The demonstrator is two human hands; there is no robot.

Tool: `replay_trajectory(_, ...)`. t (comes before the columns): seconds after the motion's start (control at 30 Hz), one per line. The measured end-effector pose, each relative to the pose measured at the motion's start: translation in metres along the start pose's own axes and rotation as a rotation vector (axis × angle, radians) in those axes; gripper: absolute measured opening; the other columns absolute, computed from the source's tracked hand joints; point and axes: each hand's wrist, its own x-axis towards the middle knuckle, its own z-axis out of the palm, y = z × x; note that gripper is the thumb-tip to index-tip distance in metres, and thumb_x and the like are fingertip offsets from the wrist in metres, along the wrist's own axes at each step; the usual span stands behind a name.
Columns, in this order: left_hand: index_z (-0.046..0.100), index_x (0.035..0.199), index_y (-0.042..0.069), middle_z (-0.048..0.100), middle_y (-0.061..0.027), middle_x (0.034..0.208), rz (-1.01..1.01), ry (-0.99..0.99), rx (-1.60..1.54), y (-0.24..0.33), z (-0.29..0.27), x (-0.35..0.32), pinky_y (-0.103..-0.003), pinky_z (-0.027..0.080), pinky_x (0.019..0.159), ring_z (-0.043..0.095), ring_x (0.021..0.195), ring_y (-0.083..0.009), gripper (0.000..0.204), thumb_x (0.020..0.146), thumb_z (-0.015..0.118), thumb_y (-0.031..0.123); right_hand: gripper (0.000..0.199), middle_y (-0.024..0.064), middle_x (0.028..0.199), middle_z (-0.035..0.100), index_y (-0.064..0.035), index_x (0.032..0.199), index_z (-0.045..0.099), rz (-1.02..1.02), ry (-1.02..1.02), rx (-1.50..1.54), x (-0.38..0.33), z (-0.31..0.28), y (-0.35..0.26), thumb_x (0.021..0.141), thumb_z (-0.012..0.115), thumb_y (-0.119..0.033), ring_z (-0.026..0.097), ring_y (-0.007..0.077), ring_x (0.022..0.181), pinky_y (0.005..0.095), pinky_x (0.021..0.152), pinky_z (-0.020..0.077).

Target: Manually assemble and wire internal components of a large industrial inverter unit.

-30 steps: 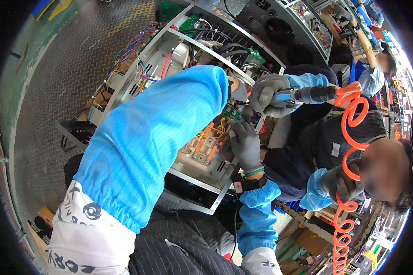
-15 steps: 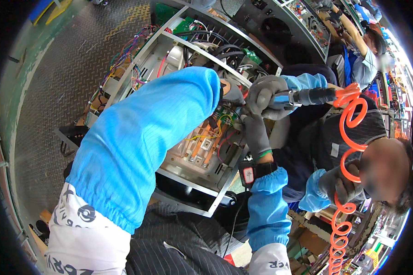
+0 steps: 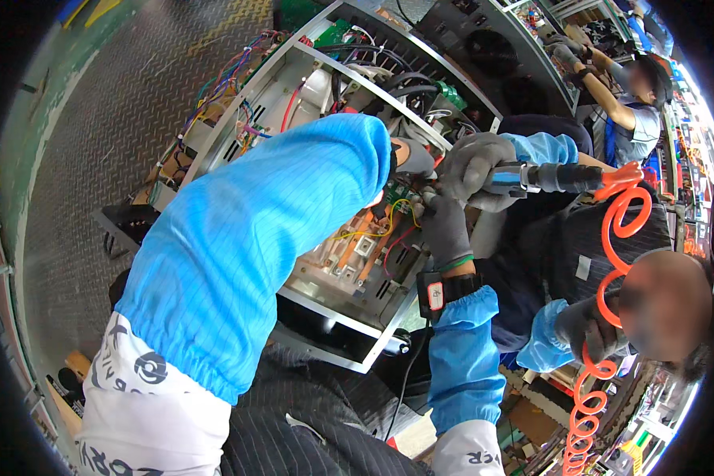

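Nearest: one person in dark pinstriped clothing (image 3: 293,424), blue sleeves (image 3: 250,230) on both arms. Right hand (image 3: 446,226), grey-gloved, black strap (image 3: 460,287) at the wrist: fingers bent over the right side of the cabinet, just beside a co-worker's hand; I cannot tell whether they pinch anything. Left hand (image 3: 416,159), also gloved, farther in, mostly hidden behind its own sleeve; its state I cannot tell.

Centre: one open metal cabinet (image 3: 357,77), under both hands, containing copper bars (image 3: 347,251), a thin yellow wire (image 3: 390,228) and black cables toward its far side.

Right: one co-worker, grey-gloved; one hand (image 3: 476,170) wrapped round a blue-and-black tool (image 3: 551,176), orange coiled hose (image 3: 620,181) at its rear; the other hand (image 3: 591,329) beside that hose.

Left: coloured wires (image 3: 222,87); patterned floor (image 3: 127,143).

Far: a dark second cabinet (image 3: 452,40); at far right, another person (image 3: 650,131), arms extended.
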Motion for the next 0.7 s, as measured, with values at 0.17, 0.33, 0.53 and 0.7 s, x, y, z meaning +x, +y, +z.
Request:
replay_trajectory(0.17, 0.069, 0.124, 0.008, 0.068, -0.0201, 0.122, -0.004, 0.001, 0.035, 0.023, -0.014, -0.011, -0.048, 0.049, 0.096, 0.065, 0.111, -0.0421, 0.051, 0.095, 0.057, 0.048, 0.017, 0.0146, 0.106, 0.065, 0.0051, 0.105, 0.066, 0.09, 0.0, 0.228, -0.01, 0.006, 0.015, 0.092, 0.058, -0.003, 0.064, 0.0249, 0.091, 0.0333, 0.078, 0.0517)
replay_trajectory(0.33, 0.071, 0.115, 0.002, 0.069, -0.0228, 0.119, -0.163, 0.028, -0.224, 0.024, -0.019, -0.02, -0.042, 0.049, 0.095, 0.067, 0.109, -0.0359, 0.057, 0.083, 0.065, 0.049, 0.033, 0.0077, 0.118, 0.058, 0.0061, 0.128, 0.055, 0.582, 0.098, 1.157, -0.008, 0.009, -0.012, 0.095, 0.049, 0.003, 0.059, 0.0121, 0.092, 0.0262, 0.075, 0.0523)
replay_trajectory(0.53, 0.07, 0.118, 0.001, 0.067, -0.0237, 0.123, -0.272, 0.025, -0.24, 0.017, -0.005, 0.001, -0.045, 0.047, 0.098, 0.065, 0.113, -0.0376, 0.058, 0.087, 0.064, 0.05, 0.023, 0.0045, 0.094, 0.062, -0.0011, 0.117, 0.059, 0.457, 0.154, 1.004, -0.009, 0.013, -0.011, 0.095, 0.051, -0.004, 0.062, 0.0118, 0.075, 0.0239, 0.061, 0.0517)
replay_trajectory(0.7, 0.07, 0.118, 0.002, 0.067, -0.0238, 0.123, -0.306, 0.047, -0.286, 0.01, 0.004, 0.004, -0.045, 0.047, 0.098, 0.065, 0.113, -0.0382, 0.056, 0.087, 0.063, 0.049, 0.038, 0.0086, 0.117, 0.057, 0.0085, 0.134, 0.05, 0.388, 0.064, 0.858, -0.012, 0.012, -0.01, 0.096, 0.047, 0.004, 0.061, 0.0105, 0.081, 0.0228, 0.068, 0.052)
